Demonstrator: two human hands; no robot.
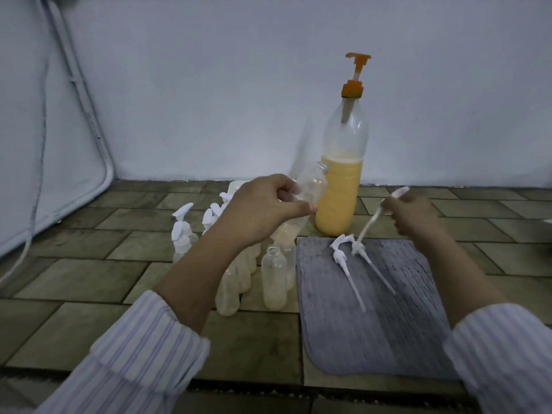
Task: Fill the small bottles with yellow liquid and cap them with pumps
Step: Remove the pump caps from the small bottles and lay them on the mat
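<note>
Taking the big bottle (340, 186) of yellow liquid as the mark, standing upright on the tiled floor (89, 279) close to the pale wall (239, 70) and topped by an orange pump (355, 76): well to its left, a few capped small bottles (182, 237) with white pump heads stand in a cluster, partly hidden behind the left forearm. In front of them and lower left of the big bottle, several uncapped small bottles stand upright; the nearest open bottle (274, 279) sits just beside the left edge of a grey mat (373, 324).

The left hand (260, 210), out of a striped sleeve (134, 354), is raised just left of the big bottle, its fingers and thumb curled around a clear small bottle (307, 192). That bottle is tilted, its open mouth pointing up and right, overlapping the big bottle's yellow part in the picture.

On the mat, in front of the big bottle, two loose white pumps (346, 264) lie with their heads near the far edge and their tubes running toward the viewer.

To the right of the big bottle, the right hand (415, 216) pinches a white pump (385, 204) by its head, lifted off the mat; its tube slants down and left, its tip close to the heads of the lying pumps. Whether it touches them cannot be told.
</note>
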